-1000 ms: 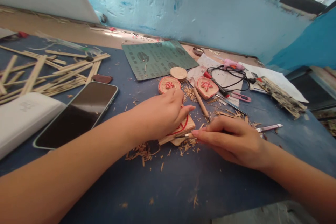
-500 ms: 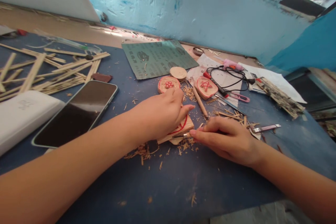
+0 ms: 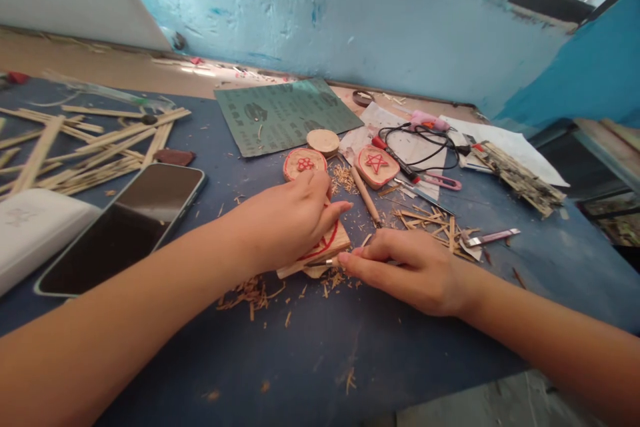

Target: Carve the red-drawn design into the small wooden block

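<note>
My left hand [image 3: 297, 217] is closed on a wooden block [image 3: 340, 238] with red lines drawn on its top, pressing it down; the curled fingers hide much of it. Between the thumb and fingers of my right hand [image 3: 413, 270] is a carving knife [image 3: 329, 263] with a wooden handle and a metal collar. Its thin blade lies against the block's near side. Behind my left hand sits a round wood slice with a red flower [image 3: 305, 163]. A second slice with a red star [image 3: 376, 165] stands to the right, beside a wooden-handled tool [image 3: 366, 197].
A phone [image 3: 127, 227] and a white box [image 3: 43, 233] lie at left, near many wooden sticks [image 3: 100, 140]. Green sandpaper [image 3: 280, 113] lies at the back. To the right are a black cable [image 3: 425, 147], a pink cutter [image 3: 443, 181], bark [image 3: 523, 177] and nail clippers [image 3: 493, 237].
The whole view has shifted, so everything sits farther left. Both hands keep nearly the same grip, and the knife stays at the block's near side.
</note>
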Available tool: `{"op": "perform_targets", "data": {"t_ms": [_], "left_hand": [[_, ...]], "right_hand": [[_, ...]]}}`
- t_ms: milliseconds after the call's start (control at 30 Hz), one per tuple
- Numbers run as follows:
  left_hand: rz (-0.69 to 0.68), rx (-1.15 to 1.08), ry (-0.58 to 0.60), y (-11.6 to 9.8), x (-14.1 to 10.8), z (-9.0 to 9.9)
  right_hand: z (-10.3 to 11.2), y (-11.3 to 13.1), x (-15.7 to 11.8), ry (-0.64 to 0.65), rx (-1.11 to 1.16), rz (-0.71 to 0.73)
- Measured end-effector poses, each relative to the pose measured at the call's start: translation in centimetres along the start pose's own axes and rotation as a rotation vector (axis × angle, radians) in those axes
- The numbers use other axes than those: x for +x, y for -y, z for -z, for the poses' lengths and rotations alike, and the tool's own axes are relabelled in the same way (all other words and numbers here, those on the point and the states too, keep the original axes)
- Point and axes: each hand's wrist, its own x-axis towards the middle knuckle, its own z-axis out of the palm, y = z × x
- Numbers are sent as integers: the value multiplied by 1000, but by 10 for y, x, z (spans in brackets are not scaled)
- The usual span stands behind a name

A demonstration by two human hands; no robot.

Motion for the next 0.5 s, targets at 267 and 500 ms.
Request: {"op": "perform_targets", "data": {"t_ms": [267,500], "left_hand": [[132,-205,-54,1,2,-6],[131,-270,-68,2,0,-6]], "right_hand": [[3,0,5,-8,-28,-30],[16,-13,14,-84,-455,667]]}}
